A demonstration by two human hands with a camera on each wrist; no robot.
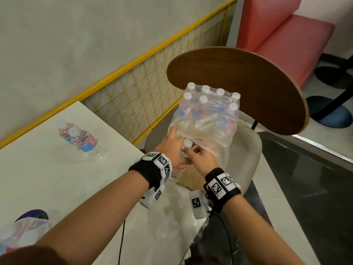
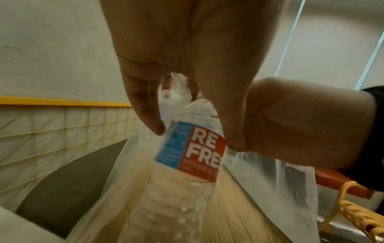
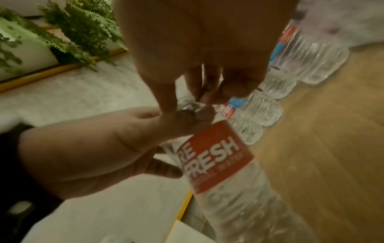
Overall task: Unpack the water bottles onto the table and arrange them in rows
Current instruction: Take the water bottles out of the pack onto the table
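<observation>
We are midway through the unpacking step: both hands work at the torn mouth of the clear shrink-wrapped pack of small water bottles (image 1: 208, 111) lying on the beige chair seat (image 1: 250, 150). Our right hand (image 1: 200, 159) pinches the neck of one clear bottle with a red-and-blue label (image 2: 193, 148), just below its white cap, and it sits half out of the wrap. Our left hand (image 1: 170, 142) curls round loose plastic film beside it. Left of the chair, two bottles (image 1: 80, 138) stand touching on the white table (image 1: 38, 178). Next, we judge, the bottle must slide free while the film is held back, then join those two.
</observation>
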